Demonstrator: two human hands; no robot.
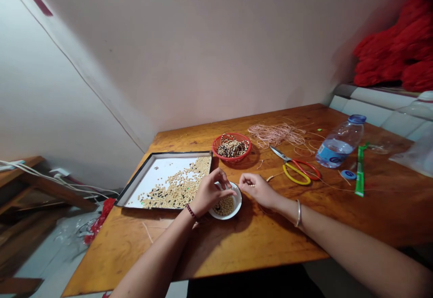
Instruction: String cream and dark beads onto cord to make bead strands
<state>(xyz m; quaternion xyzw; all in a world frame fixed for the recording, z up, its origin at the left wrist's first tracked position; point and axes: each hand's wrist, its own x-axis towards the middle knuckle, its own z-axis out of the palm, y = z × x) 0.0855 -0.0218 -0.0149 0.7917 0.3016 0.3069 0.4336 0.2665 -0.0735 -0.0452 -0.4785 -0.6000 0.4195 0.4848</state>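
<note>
My left hand [211, 192] is over a small white bowl [238, 205] of beads [223, 207]. Its thumb and fingertips come together in a pinch, and whatever they hold is too small to make out. Just right of the bowl, my right hand [257, 190] is closed on a beaded string [269, 179]. A few pale beads show at its fingers, and a short row of them emerges behind the hand on a thin cord. The two hands are a small gap apart. Left of them lies a shallow black-edged tray [154, 171] with many loose cream and dark beads.
Behind the hands stands a red basket [233, 157] of beaded strands, beside a tangle of pink cord [275, 134]. Scissors [297, 171] lie to the right, near a water bottle [338, 144], a blue cap [348, 175] and a green strip [360, 171]. A wall rises behind the table.
</note>
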